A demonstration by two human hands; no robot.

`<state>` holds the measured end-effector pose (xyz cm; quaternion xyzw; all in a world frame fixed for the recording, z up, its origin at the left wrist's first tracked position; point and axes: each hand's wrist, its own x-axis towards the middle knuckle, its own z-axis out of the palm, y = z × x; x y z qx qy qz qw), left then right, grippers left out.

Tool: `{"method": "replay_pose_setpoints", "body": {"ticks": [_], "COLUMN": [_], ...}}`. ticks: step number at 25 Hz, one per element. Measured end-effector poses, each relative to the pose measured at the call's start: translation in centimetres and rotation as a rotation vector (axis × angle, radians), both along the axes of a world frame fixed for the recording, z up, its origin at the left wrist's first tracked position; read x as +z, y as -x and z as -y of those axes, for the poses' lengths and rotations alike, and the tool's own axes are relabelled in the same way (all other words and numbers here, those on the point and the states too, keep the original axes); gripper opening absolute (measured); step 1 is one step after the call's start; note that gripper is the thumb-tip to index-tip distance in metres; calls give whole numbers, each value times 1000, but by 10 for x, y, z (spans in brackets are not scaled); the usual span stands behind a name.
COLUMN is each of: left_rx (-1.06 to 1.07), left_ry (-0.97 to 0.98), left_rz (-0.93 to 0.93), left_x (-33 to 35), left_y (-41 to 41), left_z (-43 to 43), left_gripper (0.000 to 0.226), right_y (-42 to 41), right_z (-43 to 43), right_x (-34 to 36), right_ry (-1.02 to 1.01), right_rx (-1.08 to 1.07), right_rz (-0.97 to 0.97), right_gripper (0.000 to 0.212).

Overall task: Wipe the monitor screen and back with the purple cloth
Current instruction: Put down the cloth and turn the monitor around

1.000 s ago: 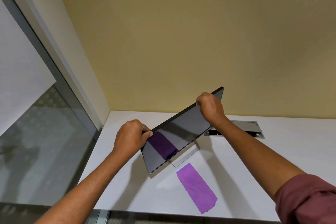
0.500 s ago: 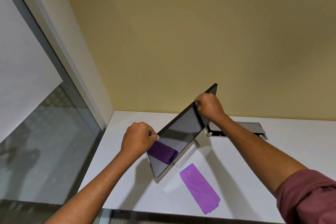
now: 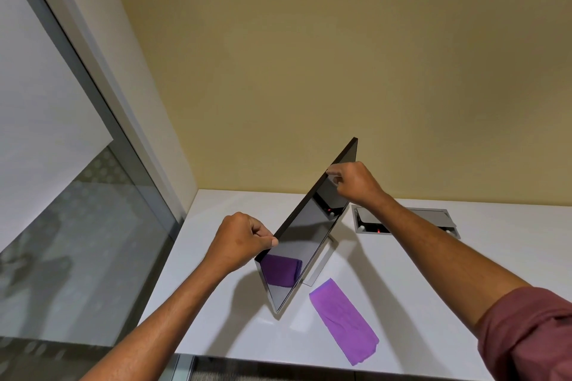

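Note:
A thin black monitor (image 3: 305, 235) stands on a white desk (image 3: 464, 281), turned so its dark screen faces right and its top edge runs diagonally away from me. My left hand (image 3: 241, 241) pinches the near end of the top edge. My right hand (image 3: 356, 182) pinches the top edge near its far corner. A folded purple cloth (image 3: 343, 320) lies flat on the desk just right of the monitor's near corner, apart from both hands. The screen mirrors the cloth. The monitor's back is hidden.
A grey cable hatch (image 3: 433, 213) is set into the desk behind my right forearm. A yellow wall (image 3: 340, 56) rises behind the desk. A glass partition with a grey frame (image 3: 77, 77) runs along the left. The desk's front edge is close below the cloth.
Both hands have swung the monitor further round, its far corner rising and moving right, so the screen now looks narrower. The cloth has stayed where it lay.

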<state>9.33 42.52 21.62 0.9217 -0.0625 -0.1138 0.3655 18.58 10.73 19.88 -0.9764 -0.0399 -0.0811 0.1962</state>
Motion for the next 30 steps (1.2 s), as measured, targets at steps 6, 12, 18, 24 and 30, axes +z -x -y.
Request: {"method": "replay_pose_setpoints", "body": {"ticks": [6,12,18,24,30], "left_rx": [-42,-94,-86,-33,-67], "left_ry": [0,3,12,13,65], "left_rz": [-21,-66,-36,-15,-41], "left_x": [2,1,-2,-6,-5], "left_y": [10,15,27,42,45], "left_z": [4,8,20,37,46], "left_gripper": [14,23,31,43,40], "right_y": [-9,-21,-26,-34,-42], "right_z": [-9,-23,-40,-48,-61], "right_x": [2,8,9,6,2], "right_ry": [-4,-140,-204,-239,-274], "right_rx": [29,-2,26,59,94], "right_rz": [-41,-104,-118,-139,-160], "right_gripper": [33,60,51,42,40]}}
